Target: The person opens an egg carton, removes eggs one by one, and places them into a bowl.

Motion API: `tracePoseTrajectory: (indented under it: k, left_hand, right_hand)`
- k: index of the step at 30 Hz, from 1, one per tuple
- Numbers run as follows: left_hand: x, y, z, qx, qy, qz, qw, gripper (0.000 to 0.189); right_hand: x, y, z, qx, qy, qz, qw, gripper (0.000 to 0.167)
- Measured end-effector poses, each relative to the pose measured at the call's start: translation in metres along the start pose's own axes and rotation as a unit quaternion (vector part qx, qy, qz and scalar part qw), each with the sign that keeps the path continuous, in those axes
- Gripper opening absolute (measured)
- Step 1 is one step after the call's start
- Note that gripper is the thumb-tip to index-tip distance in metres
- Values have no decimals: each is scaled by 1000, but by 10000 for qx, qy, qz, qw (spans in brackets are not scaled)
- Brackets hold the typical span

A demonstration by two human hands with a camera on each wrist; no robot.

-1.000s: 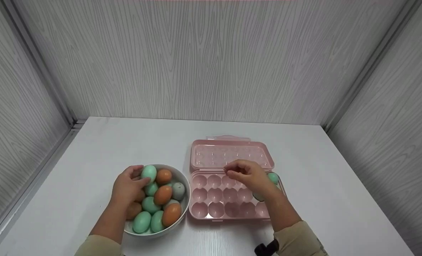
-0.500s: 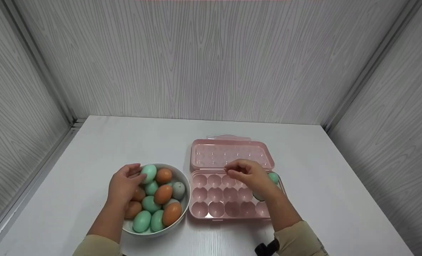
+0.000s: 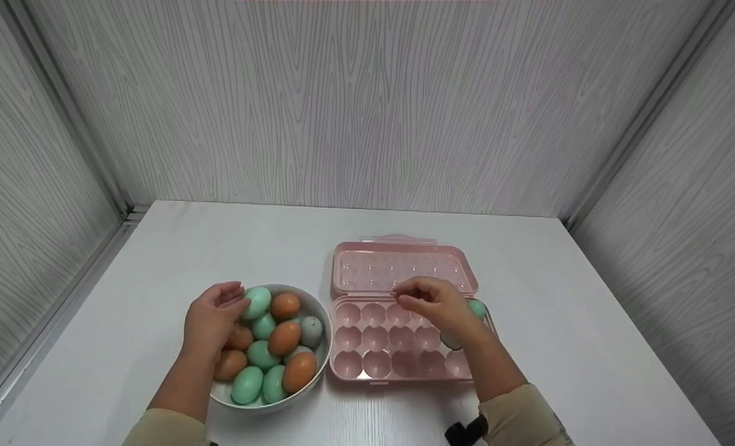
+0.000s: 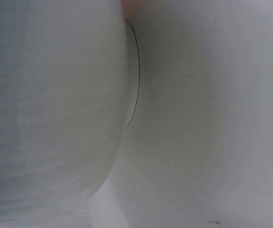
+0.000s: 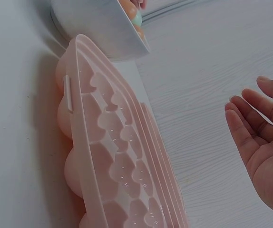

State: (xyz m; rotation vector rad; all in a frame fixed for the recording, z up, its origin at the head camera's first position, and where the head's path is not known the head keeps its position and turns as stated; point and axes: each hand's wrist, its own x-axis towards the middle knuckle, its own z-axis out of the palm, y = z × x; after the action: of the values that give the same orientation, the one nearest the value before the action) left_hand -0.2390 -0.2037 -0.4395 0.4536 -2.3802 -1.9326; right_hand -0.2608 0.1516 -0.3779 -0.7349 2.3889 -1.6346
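A white bowl (image 3: 321, 368) holds a pile of green, brown and grey eggs. My left hand (image 3: 209, 319) is at its upper left rim, the fingers extended and the fingertips right at the left side of a green egg (image 3: 258, 303) on top of the pile. Pale bowl wall (image 4: 65, 109) fills the left of the left wrist view; the fingers are mostly hidden there. Over the right part of a pink egg carton (image 3: 377, 379), my right hand (image 3: 439, 310) hovers with loosely bent fingers and nothing in them. In the right wrist view its palm (image 5: 265, 156) shows bare.
The carton's lid (image 3: 404, 272) lies open toward the back. A green egg (image 3: 476, 309) sits in the carton's back right, partly behind the right wrist. Bowl and carton stand side by side on a white table (image 3: 250, 248), with wood-grain panels (image 3: 355, 105) around it.
My left hand has drawn back a little to the left, its thumb sliding off the front of the top green egg, which has shifted slightly left. My right hand has stayed nearly still.
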Motion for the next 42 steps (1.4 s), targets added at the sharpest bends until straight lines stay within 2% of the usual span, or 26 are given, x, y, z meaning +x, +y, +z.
tracePoseTrajectory:
  k: [10, 20, 25, 32, 38, 40, 42]
  left_hand:
    - [-1, 3, -2, 123, 147, 148, 9997, 44]
    - [0, 4, -4, 272, 202, 78, 9994, 43]
    - [-1, 7, -2, 267, 182, 174, 9993, 43]
    - [-8, 18, 10, 168, -147, 256, 9994, 46]
    - [-16, 30, 29, -116, -636, 52, 9979, 49]
    - [-19, 33, 36, -45, -724, 111, 9973, 49]
    - [-21, 36, 43, 218, -783, 292, 9963, 49]
  right_hand:
    - [-1, 0, -2, -221, 35, 137, 9997, 18]
    - [-1, 4, -7, -165, 18, -66, 9998, 19]
    - [-4, 6, -12, -187, 97, 106, 9997, 19]
    - [-11, 10, -22, -108, 369, 538, 9978, 21]
    - [-17, 18, -34, -145, 552, 540, 9969, 20]
    - [-20, 21, -37, -247, 609, 581, 9961, 20]
    - [-23, 24, -41, -333, 668, 674, 9949, 21]
